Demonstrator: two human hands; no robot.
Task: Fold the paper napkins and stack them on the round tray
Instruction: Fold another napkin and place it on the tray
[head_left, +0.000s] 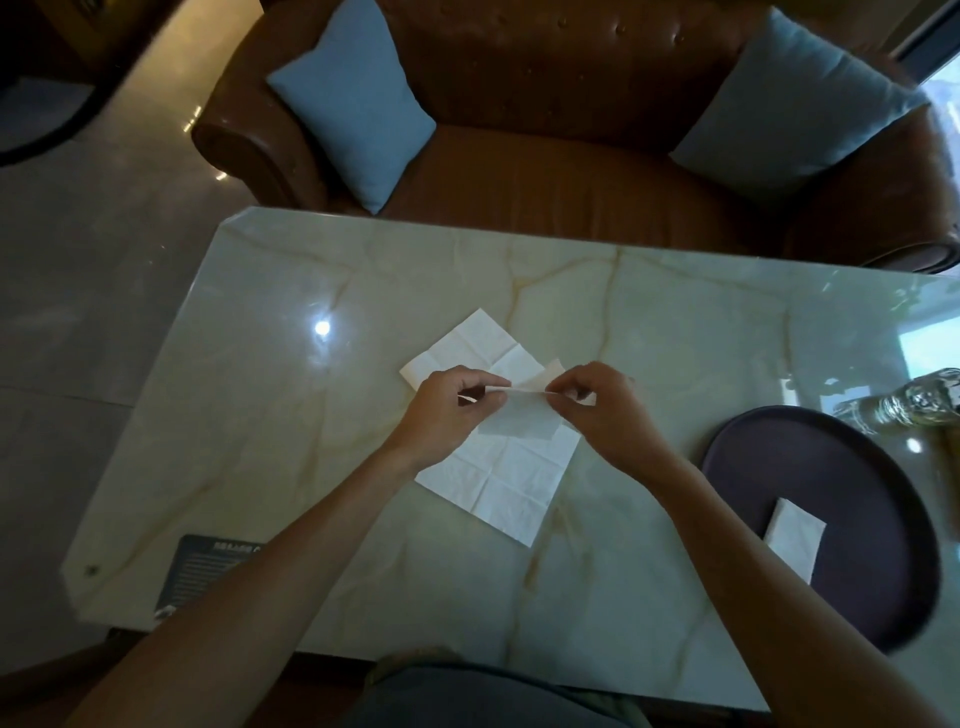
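— Both hands pinch one thin white napkin: my left hand (447, 402) takes its left edge, my right hand (605, 402) the right, holding it lifted over the middle of the desk (675, 322).

— What's under it?

— Two more unfolded napkins (498, 483), soft, creased into a grid of squares, lying flat on glossy, veined marble. My hands hide where they overlap.

— And the tray?

— Round, dark, matte tray (779, 447) at the right, part cut off by the frame. One folded napkin (795, 535) lies on it, a narrow rectangle, partly behind my right forearm.
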